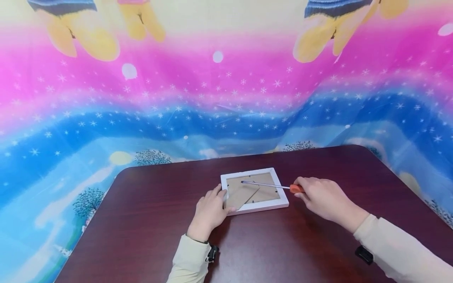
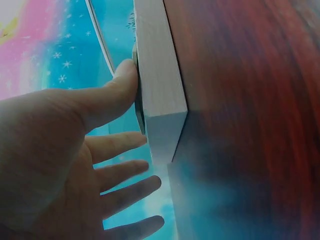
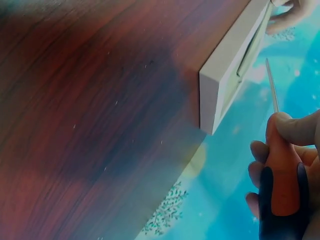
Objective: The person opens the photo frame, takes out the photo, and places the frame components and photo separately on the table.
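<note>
The right hand [image 1: 323,196] is gripping a screwdriver [image 3: 285,185] by its orange-and-black handle, fingers curling round it and thumb lying along the top. Its metal shaft is pointing across the back of a white picture frame [image 1: 265,205] — the right wrist view is showing the tip apart from it. The left hand [image 1: 209,211] is keeping its fingers straight and spread beside the frame's left edge, its thumb resting on the brown stand flap [image 1: 242,195]. Around that, the backing board [image 1: 267,193] is facing up; the frame is lying on a dark reddish table [image 1: 159,220] — a snowflake-patterned backdrop [image 1: 212,90] is hanging behind.
</note>
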### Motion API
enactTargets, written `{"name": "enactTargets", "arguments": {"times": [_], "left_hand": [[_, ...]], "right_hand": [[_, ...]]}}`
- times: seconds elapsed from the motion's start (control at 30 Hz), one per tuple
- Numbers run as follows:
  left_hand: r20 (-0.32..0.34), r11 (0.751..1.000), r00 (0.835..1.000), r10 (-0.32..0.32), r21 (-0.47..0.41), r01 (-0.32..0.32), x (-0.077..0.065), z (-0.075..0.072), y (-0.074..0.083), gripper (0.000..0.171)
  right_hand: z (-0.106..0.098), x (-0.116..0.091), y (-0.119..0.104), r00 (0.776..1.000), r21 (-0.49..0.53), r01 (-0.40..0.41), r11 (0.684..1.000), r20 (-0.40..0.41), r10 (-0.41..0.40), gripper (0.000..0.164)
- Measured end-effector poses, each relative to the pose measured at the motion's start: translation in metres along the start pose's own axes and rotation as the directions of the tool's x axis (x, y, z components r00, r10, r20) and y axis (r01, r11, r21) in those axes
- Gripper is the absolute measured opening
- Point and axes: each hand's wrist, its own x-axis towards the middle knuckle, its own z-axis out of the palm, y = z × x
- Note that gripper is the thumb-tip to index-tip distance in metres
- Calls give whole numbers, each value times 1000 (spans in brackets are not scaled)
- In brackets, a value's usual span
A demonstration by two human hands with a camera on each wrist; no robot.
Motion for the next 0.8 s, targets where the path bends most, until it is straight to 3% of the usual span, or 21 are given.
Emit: {"name": "enactTargets", "arguments": {"times": [0.8], "left_hand": [[34,999,999,-11,-32,13,1,2,-2,71]], "right_hand": [[14,27,-32,998,3,51,999,42,-51,15]]}}
